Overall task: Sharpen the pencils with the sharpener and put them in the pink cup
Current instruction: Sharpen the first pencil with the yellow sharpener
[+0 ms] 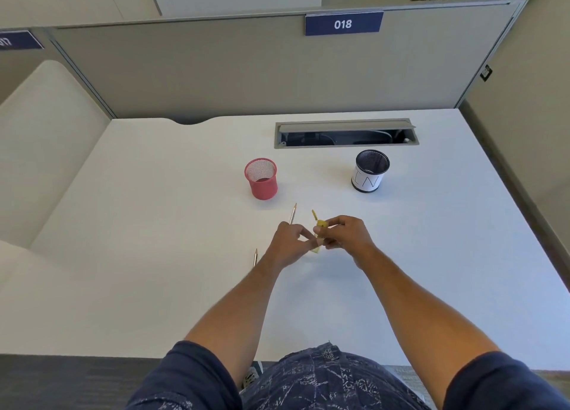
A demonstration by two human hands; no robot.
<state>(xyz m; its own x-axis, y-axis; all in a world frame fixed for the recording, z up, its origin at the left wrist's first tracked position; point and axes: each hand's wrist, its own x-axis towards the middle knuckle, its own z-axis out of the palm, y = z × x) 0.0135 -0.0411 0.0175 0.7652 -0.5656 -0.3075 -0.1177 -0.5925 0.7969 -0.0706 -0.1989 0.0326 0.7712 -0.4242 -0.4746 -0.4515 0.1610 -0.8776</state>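
Pencils are the whole job here, and I count three in view, on or over the white desk (154, 224). Going big to small: the desk, then two mesh cups standing well apart near the back — one pink cup (261, 179), looking empty as far as I can tell, and one black cup (370, 171) with a white paper label wrapped round it. My guess is the pink one sits close so the drop-off stays short.

Next, the hands, meeting over the middle of the desk. Left hand (288, 244) has its fingers curled and pinching a yellow pencil (315, 217) near its lower part, holding it steady. Right hand (345, 235) is curled round what looks like a small yellow sharpener (321, 223) sitting on that pencil — too small to say much more. Probably one hand braces while the other twists.

Two more pencils lie on the desk: one (293, 214) just beyond the left hand, another (255, 257) beside the left wrist, likely waiting their turn.
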